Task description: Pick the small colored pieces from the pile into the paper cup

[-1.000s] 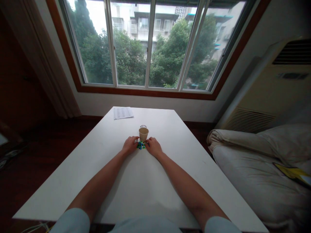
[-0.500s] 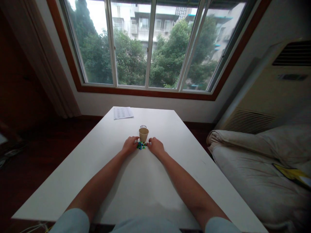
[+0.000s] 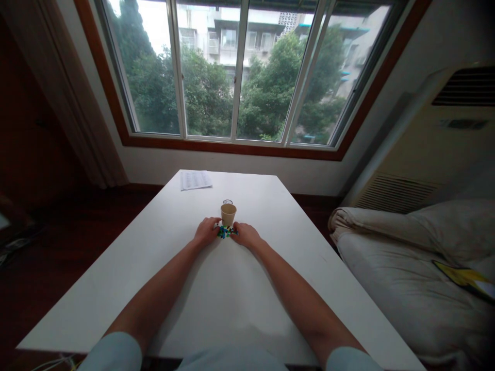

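Observation:
A tan paper cup (image 3: 228, 214) stands upright on the white table, its mouth facing up. Directly in front of it lies a loose pile of small coloured pieces (image 3: 224, 232), blue, green, yellow and dark. My left hand (image 3: 207, 231) rests at the left edge of the pile, thumb apart from its bent fingers. Its fingertips come close to the cup's side; whether they touch it I cannot tell. From the right, my right hand (image 3: 245, 234) reaches in with thumb and fingers at the pile, a few pieces beside the tips. The cup's inside is largely hidden.
Behind the cup is a small thin dark-rimmed round object (image 3: 228, 201). Printed sheets (image 3: 196, 180) lie at the far left of the white table (image 3: 228, 299). A covered sofa (image 3: 386, 268) stands to the right, and a window (image 3: 232, 77) is ahead.
My right hand has moved a little left, and its fingertips are now at the coloured pieces. My left hand and the cup have barely moved.

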A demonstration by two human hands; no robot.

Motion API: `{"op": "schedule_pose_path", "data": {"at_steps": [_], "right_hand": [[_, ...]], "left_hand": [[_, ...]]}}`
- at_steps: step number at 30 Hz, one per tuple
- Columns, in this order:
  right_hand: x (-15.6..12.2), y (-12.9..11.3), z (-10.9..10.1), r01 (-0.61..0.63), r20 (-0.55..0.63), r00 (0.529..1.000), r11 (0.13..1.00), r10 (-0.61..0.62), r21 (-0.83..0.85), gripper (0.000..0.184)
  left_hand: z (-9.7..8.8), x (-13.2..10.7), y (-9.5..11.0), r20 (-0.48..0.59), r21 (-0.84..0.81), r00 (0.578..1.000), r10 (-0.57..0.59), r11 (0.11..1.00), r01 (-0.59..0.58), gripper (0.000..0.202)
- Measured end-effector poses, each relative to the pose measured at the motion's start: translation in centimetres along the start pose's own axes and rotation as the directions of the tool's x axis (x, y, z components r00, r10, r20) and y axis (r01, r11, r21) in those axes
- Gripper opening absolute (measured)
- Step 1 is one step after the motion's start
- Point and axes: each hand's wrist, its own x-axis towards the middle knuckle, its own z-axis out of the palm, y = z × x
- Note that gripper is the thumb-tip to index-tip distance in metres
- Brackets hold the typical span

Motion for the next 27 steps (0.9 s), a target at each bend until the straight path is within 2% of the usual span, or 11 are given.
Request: {"op": "schedule_pose_path", "data": {"at_steps": [6,15,21,27], "right_hand": [[0.19,0.14,0.38,-0.003,-0.042,0.999,1.000,0.003,-0.011,0.021],[-0.09,0.10,0.28,0.048,-0.019,0.999,0.999,-0.048,0.021,0.030],[0.12,0.19,0.55,0.064,-0.044,0.997,0.998,-0.063,0.002,0.019],[0.27,0.14,0.59,0.064,-0.051,0.997,0.998,-0.064,-0.006,0.019]], "left_hand": [[-0.11,-0.04,0.08,-0.002,-0.005,1.000,0.005,1.000,-0.005,0.040],[-0.31,-0.08,0.39,0.005,0.001,1.000,-0.008,1.000,0.008,0.039],[-0.29,-0.08,0.36,0.012,-0.008,1.000,-0.018,1.000,0.018,0.040],[-0.31,-0.11,0.24,0.007,-0.009,1.000,-0.001,1.000,0.001,0.039]]}}
